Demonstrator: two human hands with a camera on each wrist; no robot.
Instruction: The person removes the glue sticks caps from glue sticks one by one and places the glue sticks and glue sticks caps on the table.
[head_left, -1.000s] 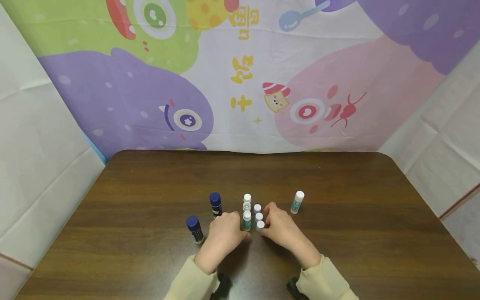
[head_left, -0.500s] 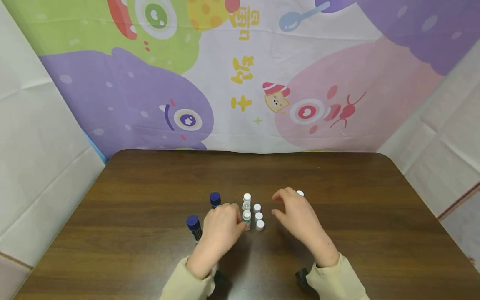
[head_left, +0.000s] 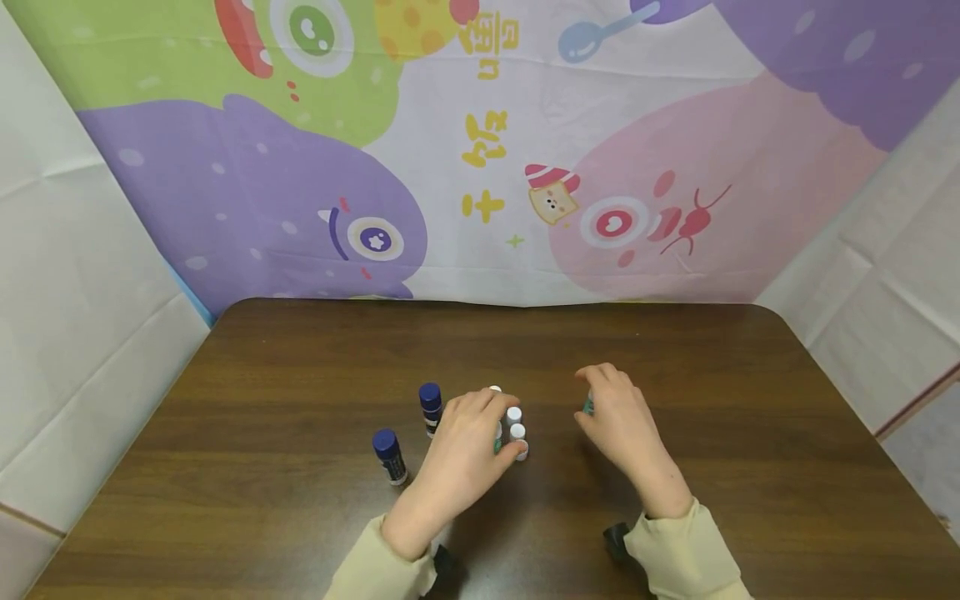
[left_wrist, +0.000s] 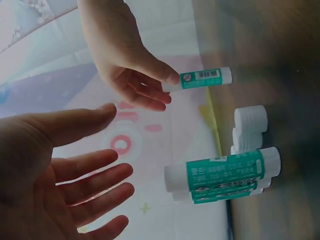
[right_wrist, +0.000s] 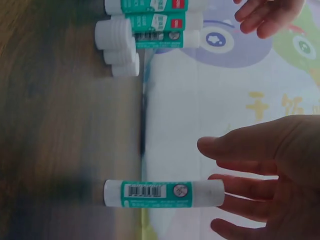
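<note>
My left hand (head_left: 468, 442), fingers spread, hovers over a row of uncapped green-and-white glue sticks (left_wrist: 225, 170), hiding most of them in the head view. Beside that row stand several white caps (head_left: 517, 432) in a line of their own. Farther right, my right hand (head_left: 622, 417) has its fingers around the upper part of a single upright capped glue stick (right_wrist: 157, 194). The right wrist view shows a gap between that hand's thumb and the white cap, with the other fingers loosely extended behind it. Neither hand grips anything.
Two dark-blue-capped sticks, one nearer (head_left: 390, 458) and one farther (head_left: 431, 408), stand left of my left hand. The brown wooden table (head_left: 300, 358) ends at a printed cartoon cloth (head_left: 480, 250) at the back.
My right hand has moved from the white caps rightward to the lone glue stick. My left hand has shifted right and forward, now covering the row of sticks.
</note>
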